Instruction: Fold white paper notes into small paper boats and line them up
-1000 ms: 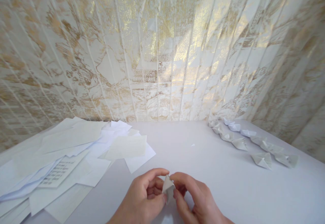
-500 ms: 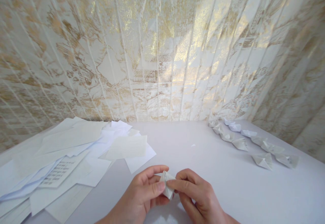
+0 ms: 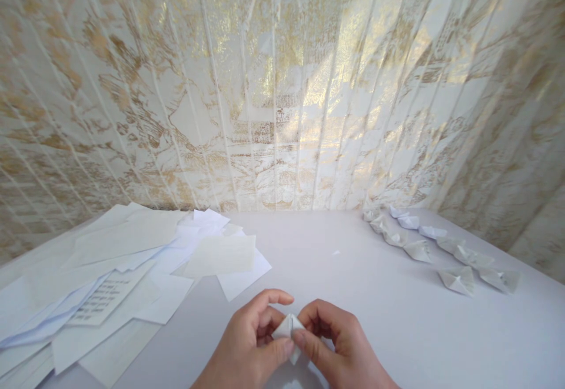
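Observation:
A small piece of folded white paper (image 3: 289, 324), diamond-shaped with a slit down its middle, is held between both hands near the front of the table. My left hand (image 3: 256, 342) pinches its left side, the thumb on the near face and the index finger raised above it. My right hand (image 3: 338, 339) grips the right side, thumb pressed by the central slit and bent fingers behind. The fingertips partly hide the paper's lower and back faces.
Loose sheets of paper (image 3: 128, 236) lie in an overlapping heap on the left of the white table (image 3: 304, 248). Folded paper boats (image 3: 457, 280) stand in two rows at the right. A tiny paper scrap (image 3: 336, 253) lies mid-table. A patterned curtain (image 3: 273, 112) hangs behind.
The folded paper has turned and sits slightly lower. My right thumb has come onto its front where the index finger was, and my left thumb has slid down along it.

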`<state>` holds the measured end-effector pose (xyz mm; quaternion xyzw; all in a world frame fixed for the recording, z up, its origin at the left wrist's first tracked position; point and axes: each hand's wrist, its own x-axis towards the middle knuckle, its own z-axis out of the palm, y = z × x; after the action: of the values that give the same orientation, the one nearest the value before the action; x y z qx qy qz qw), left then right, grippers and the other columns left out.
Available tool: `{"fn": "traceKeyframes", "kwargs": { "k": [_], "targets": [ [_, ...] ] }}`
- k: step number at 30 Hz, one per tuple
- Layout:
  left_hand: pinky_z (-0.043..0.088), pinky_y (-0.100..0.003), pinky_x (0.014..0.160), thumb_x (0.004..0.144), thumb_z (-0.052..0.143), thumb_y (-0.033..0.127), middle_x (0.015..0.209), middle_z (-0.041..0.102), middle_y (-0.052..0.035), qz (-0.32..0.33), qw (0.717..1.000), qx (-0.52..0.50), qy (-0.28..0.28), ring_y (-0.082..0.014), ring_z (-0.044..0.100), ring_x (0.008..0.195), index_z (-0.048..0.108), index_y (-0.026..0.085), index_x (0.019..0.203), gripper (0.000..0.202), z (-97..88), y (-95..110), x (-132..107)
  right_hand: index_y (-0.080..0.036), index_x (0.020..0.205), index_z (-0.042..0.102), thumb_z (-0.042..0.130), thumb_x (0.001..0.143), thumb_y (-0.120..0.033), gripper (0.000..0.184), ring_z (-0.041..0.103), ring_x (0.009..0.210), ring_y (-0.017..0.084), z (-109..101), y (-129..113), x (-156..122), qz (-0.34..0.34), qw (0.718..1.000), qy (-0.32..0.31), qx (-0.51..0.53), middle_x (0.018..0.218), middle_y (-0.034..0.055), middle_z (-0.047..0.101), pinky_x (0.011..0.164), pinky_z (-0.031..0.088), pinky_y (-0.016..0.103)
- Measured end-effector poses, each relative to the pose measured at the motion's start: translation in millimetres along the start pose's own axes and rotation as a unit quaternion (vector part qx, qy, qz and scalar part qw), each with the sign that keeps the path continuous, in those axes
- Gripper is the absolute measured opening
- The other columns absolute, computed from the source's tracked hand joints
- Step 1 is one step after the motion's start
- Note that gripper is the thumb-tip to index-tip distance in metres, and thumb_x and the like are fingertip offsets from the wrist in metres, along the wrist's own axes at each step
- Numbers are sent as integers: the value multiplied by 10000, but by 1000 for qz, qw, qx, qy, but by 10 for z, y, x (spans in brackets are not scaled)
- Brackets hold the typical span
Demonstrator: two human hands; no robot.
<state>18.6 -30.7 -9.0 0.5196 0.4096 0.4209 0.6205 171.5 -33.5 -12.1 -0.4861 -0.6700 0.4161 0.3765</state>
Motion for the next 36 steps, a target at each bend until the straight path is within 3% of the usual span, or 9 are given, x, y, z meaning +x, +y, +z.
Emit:
{"fn": "traceKeyframes", "kwargs": {
  "k": [3,6,15,20,23,27,31,36],
  "targets": [
    [338,-236,561,624,691,387,622,581,-5,-6,1000,6,-14,-123,486,585,579,134,780,318,-16,10,11,-148,619,540,572,732,-294,187,455,545,114,6,-12,-5,-14,1000,17,0,557,-24,498,522,370,209],
    [333,-229,551,637,676,360,578,544,10,1,999,45,-12,-113,451,565,592,122,662,253,-33,24,21,-142,600,563,576,723,-254,167,480,547,113,7,-26,-21,-47,998,33,-23,564,-11,533,529,384,205],
    [342,-239,546,624,592,258,535,542,12,22,988,150,28,-137,461,560,592,139,573,130,-9,74,-16,-137,526,560,585,668,-185,152,480,502,100,28,-24,-47,-44,998,42,-31,532,-14,516,502,381,197],
    [338,-242,540,604,595,232,502,548,5,50,979,199,17,-148,471,544,580,147,511,127,-53,47,-30,-145,461,532,594,638,-197,195,444,484,91,36,-50,-51,-37,999,19,-13,514,-27,472,478,334,203],
    [329,-238,538,633,594,253,500,531,12,55,980,192,14,-137,457,538,578,146,517,159,-57,31,-18,-150,443,497,625,616,-213,225,403,474,81,32,-51,-46,2,999,22,32,490,-42,446,462,305,203],
    [311,-221,513,650,630,330,522,512,30,7,996,87,-5,-108,430,516,585,136,630,200,-14,13,27,-165,507,463,710,592,-357,324,364,421,63,38,-12,-18,81,979,19,189,435,-67,430,429,269,198],
    [353,-230,523,561,727,359,578,617,-30,-59,997,8,-43,-133,526,536,590,103,720,331,27,-7,49,-175,566,440,722,593,-471,410,492,426,102,56,41,23,68,945,2,321,445,-33,529,456,326,220],
    [352,-216,478,580,702,389,563,649,-53,-150,987,-28,-51,-145,592,504,597,96,692,330,-8,-9,54,-163,600,447,680,615,-545,448,417,441,76,33,54,53,75,960,-16,268,458,-51,481,460,278,208]
  ]
}}
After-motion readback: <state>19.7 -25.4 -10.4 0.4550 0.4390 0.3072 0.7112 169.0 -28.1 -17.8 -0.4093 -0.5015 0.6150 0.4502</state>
